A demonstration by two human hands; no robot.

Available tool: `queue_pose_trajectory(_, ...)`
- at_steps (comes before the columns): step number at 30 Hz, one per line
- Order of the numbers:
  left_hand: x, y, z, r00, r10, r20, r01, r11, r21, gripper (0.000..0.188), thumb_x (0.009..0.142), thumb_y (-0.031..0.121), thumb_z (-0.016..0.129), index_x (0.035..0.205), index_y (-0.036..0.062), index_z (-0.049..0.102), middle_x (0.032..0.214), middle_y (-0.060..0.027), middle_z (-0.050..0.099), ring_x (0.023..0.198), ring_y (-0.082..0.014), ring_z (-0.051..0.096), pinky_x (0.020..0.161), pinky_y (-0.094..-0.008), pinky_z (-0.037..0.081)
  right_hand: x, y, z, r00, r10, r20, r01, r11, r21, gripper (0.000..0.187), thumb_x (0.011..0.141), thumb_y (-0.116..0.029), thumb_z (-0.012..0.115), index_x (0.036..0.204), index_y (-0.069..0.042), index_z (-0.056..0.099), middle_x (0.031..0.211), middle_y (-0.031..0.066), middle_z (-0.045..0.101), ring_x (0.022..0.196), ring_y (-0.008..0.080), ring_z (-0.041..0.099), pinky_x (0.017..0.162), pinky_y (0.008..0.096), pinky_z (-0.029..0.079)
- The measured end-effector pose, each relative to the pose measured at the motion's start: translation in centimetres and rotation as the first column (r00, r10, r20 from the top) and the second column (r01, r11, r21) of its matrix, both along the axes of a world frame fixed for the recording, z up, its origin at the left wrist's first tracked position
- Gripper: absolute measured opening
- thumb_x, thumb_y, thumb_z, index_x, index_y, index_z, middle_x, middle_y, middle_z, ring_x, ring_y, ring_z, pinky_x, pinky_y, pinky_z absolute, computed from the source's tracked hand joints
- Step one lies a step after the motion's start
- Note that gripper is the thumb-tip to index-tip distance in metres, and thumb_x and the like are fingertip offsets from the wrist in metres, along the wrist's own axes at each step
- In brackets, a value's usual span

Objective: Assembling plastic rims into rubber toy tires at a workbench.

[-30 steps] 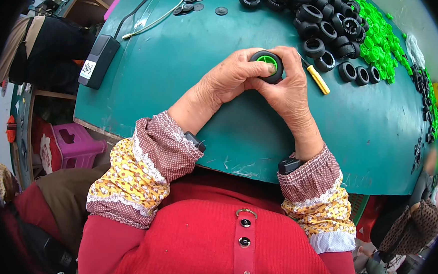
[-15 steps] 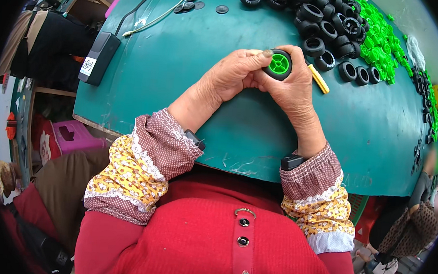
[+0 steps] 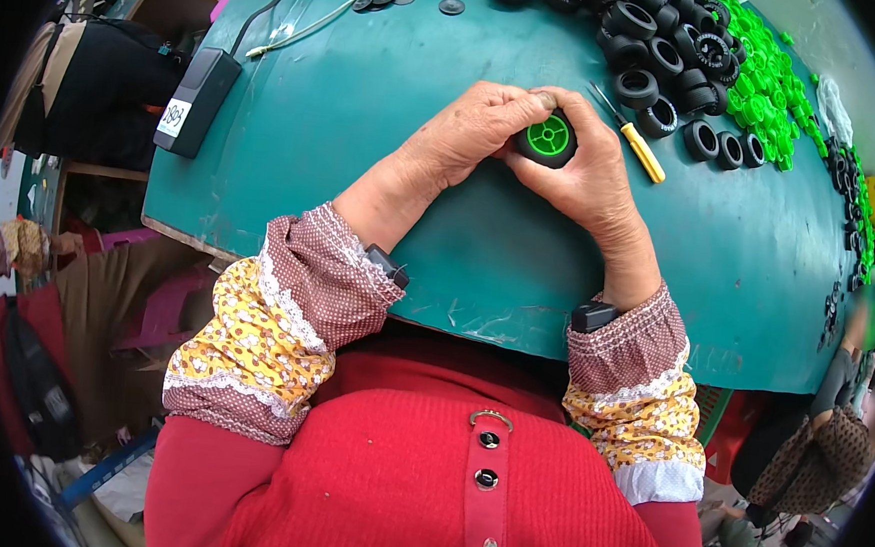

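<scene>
Green-hubbed and black-tyred, the wheel (image 3: 548, 138) is pinched between my left grip (image 3: 477, 126) and right grip (image 3: 590, 170), above the desk (image 3: 744, 262). A yellow-handled screwdriver (image 3: 643, 153) lies near my right grip, beside loose black tyres (image 3: 697, 97).

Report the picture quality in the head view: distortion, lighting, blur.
Head view: the green table's edges bend and the corners go black; soft pale sheen on the tabletop, darker below the hands; the wheel, left hand and right hand look fairly sharp; the person at far right looks soft.
</scene>
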State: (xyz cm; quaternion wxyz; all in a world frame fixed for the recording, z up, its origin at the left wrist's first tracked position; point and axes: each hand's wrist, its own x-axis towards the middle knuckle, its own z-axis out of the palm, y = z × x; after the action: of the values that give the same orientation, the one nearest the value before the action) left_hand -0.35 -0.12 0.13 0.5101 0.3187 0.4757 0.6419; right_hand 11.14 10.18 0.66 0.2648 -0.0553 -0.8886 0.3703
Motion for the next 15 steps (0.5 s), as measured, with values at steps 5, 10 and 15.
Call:
queue_pose_trajectory(5,0.7,-0.2,0.7,0.985,0.013,0.173,-0.028,0.996,0.087,0.029,0.086,0.025,0.052,0.1,-0.0004,0.055,0.088,-0.0033,0.058,0.079,-0.0089,0.056,0.069,-0.0225,0.048,-0.5,-1.5,0.2,0.992,-0.117,-0.047,0.107,0.98,-0.166,0.055,0.059,-0.019,0.076,0.103,-0.003,0.048,0.091,0.0128,0.057,0.084,0.0242,0.058,0.072,0.0331,0.047)
queue_pose_trajectory(10,0.8,0.2,0.3,0.985,0.022,0.172,-0.03,0.998,0.046,0.028,0.082,0.023,0.057,0.099,0.0001,0.054,0.089,-0.0045,0.058,0.08,-0.0102,0.057,0.072,-0.0229,0.048,-0.5,-1.4,-0.2,0.984,-0.178,-0.002,0.177,0.978,-0.113,0.068,0.058,-0.021,0.078,0.113,-0.005,0.041,0.094,0.0158,0.056,0.083,0.0273,0.058,0.07,0.0327,0.048)
queue_pose_trajectory(15,0.2,-0.4,0.7,0.995,-0.069,0.07,0.072,0.997,-0.032,0.025,0.07,0.016,0.058,0.09,0.0007,0.056,0.076,-0.0029,0.056,0.067,-0.009,0.054,0.06,-0.0207,0.045,-0.2,-1.3,0.3,0.999,-0.019,-0.028,0.008,0.931,-0.365,0.073,0.057,-0.016,0.078,0.118,-0.006,0.04,0.099,0.0137,0.056,0.093,0.0217,0.056,0.076,0.0325,0.048)
